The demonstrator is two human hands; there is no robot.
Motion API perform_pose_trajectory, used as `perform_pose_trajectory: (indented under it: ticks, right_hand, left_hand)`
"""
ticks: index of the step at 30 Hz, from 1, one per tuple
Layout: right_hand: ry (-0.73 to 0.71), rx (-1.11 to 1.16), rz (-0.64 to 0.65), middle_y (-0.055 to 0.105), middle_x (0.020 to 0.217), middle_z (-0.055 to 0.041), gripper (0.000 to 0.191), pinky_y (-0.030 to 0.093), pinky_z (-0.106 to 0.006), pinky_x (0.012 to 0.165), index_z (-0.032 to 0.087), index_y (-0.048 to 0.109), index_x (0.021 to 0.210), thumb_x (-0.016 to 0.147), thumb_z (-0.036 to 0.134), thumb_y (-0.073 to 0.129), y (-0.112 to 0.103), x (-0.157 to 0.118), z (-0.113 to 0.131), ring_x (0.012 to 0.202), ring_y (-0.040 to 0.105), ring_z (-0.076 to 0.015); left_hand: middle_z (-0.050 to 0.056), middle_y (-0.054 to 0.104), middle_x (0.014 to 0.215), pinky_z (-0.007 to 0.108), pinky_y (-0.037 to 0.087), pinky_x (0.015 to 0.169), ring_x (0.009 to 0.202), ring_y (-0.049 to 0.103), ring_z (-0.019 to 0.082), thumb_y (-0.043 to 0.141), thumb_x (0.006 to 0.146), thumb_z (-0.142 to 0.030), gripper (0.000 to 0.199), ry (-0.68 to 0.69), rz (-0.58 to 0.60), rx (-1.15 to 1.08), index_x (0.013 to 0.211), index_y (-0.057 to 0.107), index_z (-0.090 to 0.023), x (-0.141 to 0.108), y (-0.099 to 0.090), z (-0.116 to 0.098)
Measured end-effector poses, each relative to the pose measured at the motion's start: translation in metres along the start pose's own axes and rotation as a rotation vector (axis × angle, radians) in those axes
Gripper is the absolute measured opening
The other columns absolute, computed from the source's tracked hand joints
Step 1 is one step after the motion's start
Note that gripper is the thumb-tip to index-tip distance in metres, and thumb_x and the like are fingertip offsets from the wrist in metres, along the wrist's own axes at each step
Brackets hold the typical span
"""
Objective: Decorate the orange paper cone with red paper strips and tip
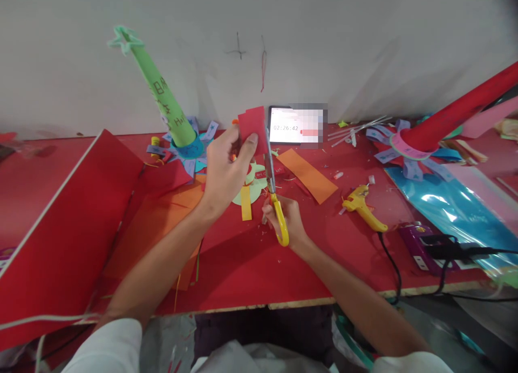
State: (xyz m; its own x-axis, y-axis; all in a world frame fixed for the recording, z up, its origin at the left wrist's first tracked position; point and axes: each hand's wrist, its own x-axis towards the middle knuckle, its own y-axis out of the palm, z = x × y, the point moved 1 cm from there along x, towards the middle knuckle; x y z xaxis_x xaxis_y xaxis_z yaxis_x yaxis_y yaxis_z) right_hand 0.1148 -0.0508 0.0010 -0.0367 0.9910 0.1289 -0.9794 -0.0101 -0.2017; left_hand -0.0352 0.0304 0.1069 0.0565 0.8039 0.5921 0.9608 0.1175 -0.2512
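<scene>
My left hand [229,165] is closed on a folded piece of red paper [253,126], pinched between thumb and fingers above the table. My right hand [289,219] grips the yellow handles of a pair of scissors [280,219]. The scissor blades point up and lie along the right edge of the red paper; whether they have cut into it I cannot tell. Below the paper lie pale green paper cutouts [254,189] and a yellow paper strip [246,203]. To the right of the blades is an orange paper rectangle [307,176].
A green paper cone [162,92] stands at the back left, a red one [457,111] at the right. A yellow glue gun [365,208] and its cord lie right of my hand. Left are orange sheets [141,238] and a large red board [76,205]. A device screen [285,127] leans on the wall.
</scene>
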Motion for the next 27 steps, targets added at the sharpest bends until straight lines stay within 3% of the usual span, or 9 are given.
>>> perform_pose_trajectory:
  ticks: [10, 19, 27]
  right_hand:
    - [-0.005, 0.054, 0.028, 0.049, 0.058, 0.0019, 0.075, 0.033, -0.029, 0.051, 0.023, 0.052, 0.07, 0.084, 0.097, 0.054, 0.0032, 0.0012, -0.0031, 0.054, 0.044, -0.0132]
    - [0.027, 0.128, 0.041, 0.047, 0.058, 0.0049, 0.08, 0.037, -0.03, 0.05, 0.024, 0.054, 0.081, 0.079, 0.103, 0.049, 0.0057, 0.0046, -0.0049, 0.05, 0.046, -0.0134]
    - [-0.006, 0.06, 0.003, 0.048, 0.05, 0.0026, 0.074, 0.04, -0.032, 0.053, 0.025, 0.05, 0.068, 0.086, 0.097, 0.051, 0.0033, 0.0035, 0.0016, 0.048, 0.047, -0.0142]
  left_hand:
    - [-0.001, 0.056, 0.069, 0.029, 0.05, 0.057, 0.06, 0.057, 0.014, 0.07, 0.103, -0.054, 0.036, 0.011, -0.008, -0.009, 0.085, 0.063, -0.023, 0.0007, -0.0024, -0.0013]
    - [-0.003, 0.047, 0.058, 0.029, 0.036, 0.054, 0.055, 0.045, 0.011, 0.069, 0.098, -0.035, 0.045, 0.034, 0.036, 0.057, 0.066, 0.04, -0.022, -0.0014, 0.0016, -0.0058]
    - [-0.003, 0.048, 0.057, 0.029, 0.034, 0.051, 0.054, 0.047, 0.012, 0.067, 0.097, -0.035, 0.042, -0.016, 0.056, 0.005, 0.066, 0.041, -0.022, -0.0025, 0.0035, -0.0036]
